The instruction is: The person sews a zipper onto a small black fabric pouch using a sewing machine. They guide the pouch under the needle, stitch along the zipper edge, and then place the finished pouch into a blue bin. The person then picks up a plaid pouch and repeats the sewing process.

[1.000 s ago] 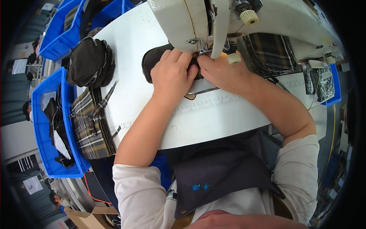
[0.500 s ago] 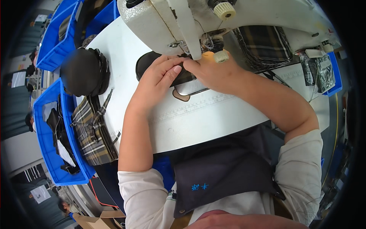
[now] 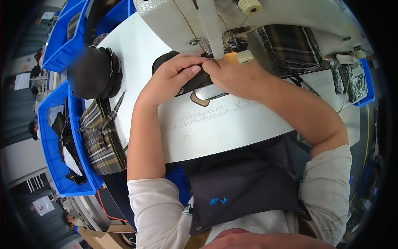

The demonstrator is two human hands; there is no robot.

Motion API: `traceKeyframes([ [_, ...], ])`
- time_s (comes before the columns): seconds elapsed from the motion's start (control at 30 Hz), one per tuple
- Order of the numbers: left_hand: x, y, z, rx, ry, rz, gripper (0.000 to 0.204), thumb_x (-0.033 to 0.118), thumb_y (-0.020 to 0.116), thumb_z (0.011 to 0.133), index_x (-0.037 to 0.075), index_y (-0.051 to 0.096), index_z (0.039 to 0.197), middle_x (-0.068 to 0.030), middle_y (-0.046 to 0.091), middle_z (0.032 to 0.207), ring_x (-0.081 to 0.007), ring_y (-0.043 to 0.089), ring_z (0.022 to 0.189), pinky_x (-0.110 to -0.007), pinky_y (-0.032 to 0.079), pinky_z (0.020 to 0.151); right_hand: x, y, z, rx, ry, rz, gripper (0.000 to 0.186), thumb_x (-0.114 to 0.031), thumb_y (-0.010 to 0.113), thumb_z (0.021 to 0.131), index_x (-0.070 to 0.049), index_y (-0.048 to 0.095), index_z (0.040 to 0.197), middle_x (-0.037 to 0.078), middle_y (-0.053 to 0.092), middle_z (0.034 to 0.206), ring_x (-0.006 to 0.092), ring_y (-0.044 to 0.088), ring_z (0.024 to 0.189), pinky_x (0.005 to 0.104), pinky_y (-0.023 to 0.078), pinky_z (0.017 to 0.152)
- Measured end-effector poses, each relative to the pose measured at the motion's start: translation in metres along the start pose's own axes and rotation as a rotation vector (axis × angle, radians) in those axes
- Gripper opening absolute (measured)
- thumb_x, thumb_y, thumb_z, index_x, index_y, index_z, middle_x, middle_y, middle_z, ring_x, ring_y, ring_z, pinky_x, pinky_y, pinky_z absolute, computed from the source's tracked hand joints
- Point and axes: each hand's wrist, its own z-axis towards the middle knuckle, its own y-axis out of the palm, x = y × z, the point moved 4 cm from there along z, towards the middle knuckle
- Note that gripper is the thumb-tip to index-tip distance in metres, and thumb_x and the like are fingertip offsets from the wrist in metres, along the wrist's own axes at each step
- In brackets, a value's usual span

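A dark rounded fabric piece (image 3: pixel 193 84) lies on the sewing machine bed, right by the needle area. My left hand (image 3: pixel 174 79) grips it from the left, thumb and fingers pressed together. From the right, my right hand (image 3: pixel 236 76) pinches the fabric just in front of the presser foot, its fingertips touching those of my left hand. Both hands partly cover the piece, and the stitching spot is hidden. The white sewing machine (image 3: pixel 182 29) stands over my fingers. A bare metal plate (image 3: pixel 211 90) shows below my right hand.
Stacked dark round pieces (image 3: pixel 92 72) sit on the left of the white table (image 3: pixel 199 137). Plaid fabric (image 3: pixel 99 137) hangs at its left edge beside a blue bin (image 3: pixel 52 166). Plaid panels (image 3: pixel 290 47) lie behind my right wrist, near dark-handled scissors (image 3: pixel 304 84).
The fabric has turned or shifted under my hands: the plaid patch showing between them is replaced by plain dark cloth. My hands stay close together at the needle. The whole view has shifted slightly.
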Motion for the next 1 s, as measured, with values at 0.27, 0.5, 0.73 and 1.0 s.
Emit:
traceKeyframes([
  [0.27,0.002,0.007,0.002,0.085,0.046,0.227,0.025,0.016,0.064,0.107,0.006,0.073,0.128,-0.0097,0.07,0.122,-0.0282,0.063,0.119,-0.037,0.05,0.105,-0.003,-0.007,0.001,-0.072,0.022,-0.037,0.043,-0.011,0.071,0.089,-0.007,0.064,0.131,0.001,0.068,0.077,0.0173,0.067,0.058,0.0314,0.049,0.05],
  [0.5,0.013,0.018,-0.003,0.244,0.148,0.471,0.017,0.01,0.069,0.101,0.007,0.075,0.117,-0.0114,0.071,0.114,-0.0335,0.064,0.114,-0.04,0.054,0.097,-0.005,-0.017,-0.002,-0.146,0.005,0.077,0.034,-0.012,0.071,0.087,0.0,0.067,0.118,0.004,0.067,0.07,0.0194,0.069,0.059,0.0345,0.053,0.052],
  [0.73,0.008,0.015,-0.005,0.14,0.1,0.448,0.02,0.004,0.068,0.1,0.008,0.077,0.117,-0.0112,0.073,0.11,-0.0302,0.067,0.102,-0.035,0.053,0.094,-0.031,-0.026,-0.014,-0.339,-0.025,0.109,0.02,-0.011,0.075,0.078,0.001,0.07,0.094,0.004,0.065,0.063,0.0193,0.068,0.055,0.036,0.05,0.051],
  [1.0,0.026,0.026,-0.007,0.177,0.209,0.674,0.022,0.007,0.073,0.096,0.014,0.082,0.115,-0.0113,0.075,0.117,-0.0338,0.067,0.108,-0.041,0.052,0.097,-0.034,-0.031,-0.014,-0.39,-0.057,0.174,0.019,-0.011,0.076,0.076,0.001,0.069,0.088,0.003,0.066,0.065,0.0172,0.069,0.058,0.0346,0.05,0.052],
])
